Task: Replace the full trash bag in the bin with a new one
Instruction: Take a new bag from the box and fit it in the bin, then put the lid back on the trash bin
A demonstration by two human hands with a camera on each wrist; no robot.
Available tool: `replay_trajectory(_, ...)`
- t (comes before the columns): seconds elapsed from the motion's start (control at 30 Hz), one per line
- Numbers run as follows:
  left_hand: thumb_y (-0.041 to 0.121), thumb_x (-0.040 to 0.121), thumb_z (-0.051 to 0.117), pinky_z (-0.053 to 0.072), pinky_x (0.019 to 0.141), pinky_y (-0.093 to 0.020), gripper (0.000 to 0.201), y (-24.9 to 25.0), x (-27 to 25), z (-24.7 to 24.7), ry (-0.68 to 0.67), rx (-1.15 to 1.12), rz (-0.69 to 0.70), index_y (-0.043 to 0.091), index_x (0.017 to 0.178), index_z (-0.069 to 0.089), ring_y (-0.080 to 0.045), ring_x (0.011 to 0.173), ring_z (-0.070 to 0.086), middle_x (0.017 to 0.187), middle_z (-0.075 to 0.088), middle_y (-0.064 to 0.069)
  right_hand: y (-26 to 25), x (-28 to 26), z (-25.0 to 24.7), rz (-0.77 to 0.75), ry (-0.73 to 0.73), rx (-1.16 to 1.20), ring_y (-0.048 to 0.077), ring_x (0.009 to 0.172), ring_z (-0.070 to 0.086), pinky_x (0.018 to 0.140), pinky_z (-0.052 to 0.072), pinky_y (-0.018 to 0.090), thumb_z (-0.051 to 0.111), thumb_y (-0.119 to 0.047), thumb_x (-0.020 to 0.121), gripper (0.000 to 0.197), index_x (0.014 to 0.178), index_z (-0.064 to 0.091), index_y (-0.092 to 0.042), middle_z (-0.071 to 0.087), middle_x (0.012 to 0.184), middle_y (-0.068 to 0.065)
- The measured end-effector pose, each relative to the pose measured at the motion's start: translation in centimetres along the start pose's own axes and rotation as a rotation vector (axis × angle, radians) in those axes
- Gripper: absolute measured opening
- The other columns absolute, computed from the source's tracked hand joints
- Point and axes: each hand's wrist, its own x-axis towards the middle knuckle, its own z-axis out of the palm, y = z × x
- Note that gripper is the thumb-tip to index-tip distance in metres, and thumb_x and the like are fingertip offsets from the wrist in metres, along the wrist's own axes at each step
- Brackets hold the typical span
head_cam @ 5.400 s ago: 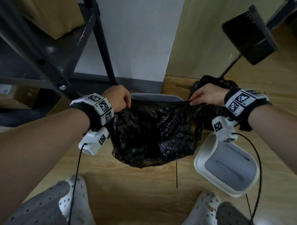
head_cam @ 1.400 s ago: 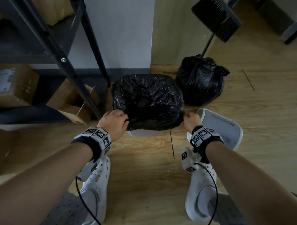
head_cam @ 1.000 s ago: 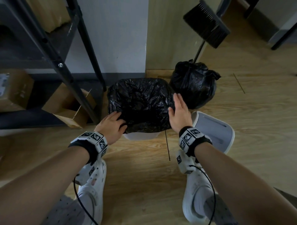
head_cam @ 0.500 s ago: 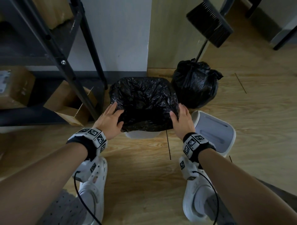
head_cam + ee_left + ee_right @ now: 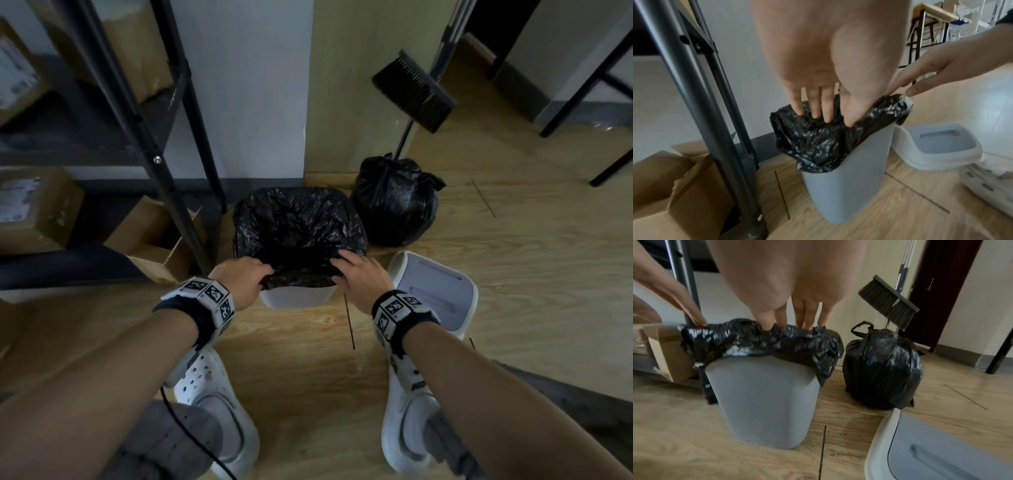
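A grey bin (image 5: 296,297) stands on the wood floor with a new black bag (image 5: 298,233) lining it and folded over its rim. My left hand (image 5: 245,279) rests on the near left part of the rim, and its straight fingers (image 5: 816,108) press the bag's edge (image 5: 826,138) down. At the near right of the rim is my right hand (image 5: 359,274), whose straight fingertips (image 5: 797,321) touch the bag's fold (image 5: 760,340). Neither hand grips anything. The full tied bag (image 5: 397,202) sits to the right of the bin (image 5: 764,402).
The bin's white and grey lid (image 5: 435,291) lies on the floor at the right, by my right shoe. A broom (image 5: 414,90) leans behind the full bag. A black shelf post (image 5: 164,178) and an open cardboard box (image 5: 161,240) stand close on the left.
Both hands have slid from the bin's sides to its near rim, flattening the bag's edge. Earlier the bag was held stretched open in the air; now it lines the bin.
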Motion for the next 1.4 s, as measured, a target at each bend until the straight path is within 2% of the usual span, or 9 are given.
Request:
replay_trajectory(0.2, 0.031, 0.096, 0.041, 0.052, 0.089, -0.039, 0.035, 5.3, -1.2, -3.7, 0.135, -0.159, 0.048, 0.022, 0.129, 0.051, -0.022, 0.106, 0.061, 0.127, 0.060, -0.004, -0.5, -4.0, -5.0, 0.147, 0.067, 0.190, 0.025, 0.135, 0.038, 0.106, 0.038, 0.039, 0.046, -0.036, 0.096, 0.049, 0.142, 0.038, -0.020, 0.036, 0.150, 0.004)
replay_trajectory(0.33, 0.028, 0.096, 0.045, 0.051, 0.090, -0.035, 0.033, 9.4, -1.0, -5.6, 0.200, -0.316, 0.108, 0.018, 0.126, 0.054, -0.022, 0.111, 0.060, 0.125, 0.062, -0.004, 1.3, -7.4, -7.0, 0.289, 0.119, 0.319, 0.027, 0.126, 0.048, 0.099, 0.045, 0.039, 0.049, -0.028, 0.095, 0.046, 0.140, 0.040, -0.020, 0.044, 0.143, 0.007)
replay_trajectory(0.53, 0.027, 0.097, 0.041, 0.052, 0.078, -0.034, 0.028, 15.8, 1.7, -5.3, 0.180, -0.324, 0.188, 0.018, 0.119, 0.057, -0.022, 0.095, 0.062, 0.111, 0.066, -0.003, 6.0, -12.1, -6.7, 0.508, 0.133, 0.383, 0.028, 0.121, 0.052, 0.094, 0.046, 0.037, 0.045, -0.039, 0.096, 0.047, 0.138, 0.043, -0.017, 0.052, 0.137, 0.009)
replay_trajectory(0.67, 0.029, 0.096, 0.036, 0.052, 0.081, -0.039, 0.028, 19.7, 5.2, -2.3, 0.173, -0.152, 0.192, 0.018, 0.112, 0.057, -0.027, 0.100, 0.059, 0.114, 0.062, -0.006, 9.8, -14.5, -4.5, 0.642, 0.084, 0.357, 0.028, 0.121, 0.052, 0.092, 0.045, 0.038, 0.042, -0.040, 0.097, 0.049, 0.140, 0.041, -0.018, 0.046, 0.143, 0.007)
replay_trajectory(0.8, 0.020, 0.096, 0.033, 0.046, 0.082, -0.040, 0.024, 22.7, 8.2, 1.3, 0.101, 0.002, 0.198, 0.016, 0.106, 0.054, -0.028, 0.108, 0.054, 0.115, 0.056, -0.007, 13.2, -15.8, -1.1, 0.687, 0.044, 0.305, 0.034, 0.111, 0.057, 0.084, 0.051, 0.042, 0.041, -0.035, 0.097, 0.039, 0.131, 0.049, -0.017, 0.055, 0.126, 0.011)
replay_trajectory(0.93, 0.016, 0.097, 0.033, 0.045, 0.083, -0.041, 0.023, 23.8, 11.8, 3.9, 0.045, 0.067, 0.164, 0.014, 0.108, 0.054, -0.027, 0.111, 0.052, 0.117, 0.055, -0.008, 16.4, -15.8, 2.2, 0.758, -0.019, 0.309, 0.031, 0.112, 0.057, 0.085, 0.050, 0.041, 0.041, -0.036, 0.097, 0.038, 0.129, 0.052, -0.019, 0.056, 0.127, 0.009)
replay_trajectory(1.23, 0.015, 0.096, 0.034, 0.044, 0.090, -0.042, 0.024, 23.8, 20.0, 10.9, -0.105, 0.006, 0.103, 0.010, 0.110, 0.053, -0.030, 0.111, 0.052, 0.117, 0.056, -0.012, 24.7, -13.2, 10.3, 0.877, -0.075, 0.438, 0.029, 0.114, 0.056, 0.088, 0.048, 0.040, 0.042, -0.037, 0.097, 0.040, 0.131, 0.051, -0.018, 0.055, 0.131, 0.007)
replay_trajectory(1.3, 0.018, 0.097, 0.034, 0.045, 0.087, -0.043, 0.023, 23.9, 21.5, 12.3, -0.120, -0.080, 0.069, 0.007, 0.109, 0.050, -0.033, 0.107, 0.053, 0.118, 0.055, -0.016, 26.3, -12.8, 11.9, 0.939, -0.059, 0.484, 0.030, 0.114, 0.056, 0.089, 0.049, 0.041, 0.043, -0.039, 0.096, 0.043, 0.132, 0.048, -0.016, 0.053, 0.132, 0.007)
replay_trajectory(1.4, 0.024, 0.097, 0.037, 0.047, 0.081, -0.042, 0.029, 24.6, 22.9, 13.8, -0.137, -0.173, -0.009, 0.007, 0.121, 0.042, -0.035, 0.104, 0.057, 0.122, 0.055, -0.018, 28.2, -12.0, 14.1, 1.046, -0.038, 0.572, 0.031, 0.116, 0.054, 0.093, 0.047, 0.043, 0.044, -0.042, 0.095, 0.047, 0.131, 0.046, -0.013, 0.053, 0.131, 0.009)
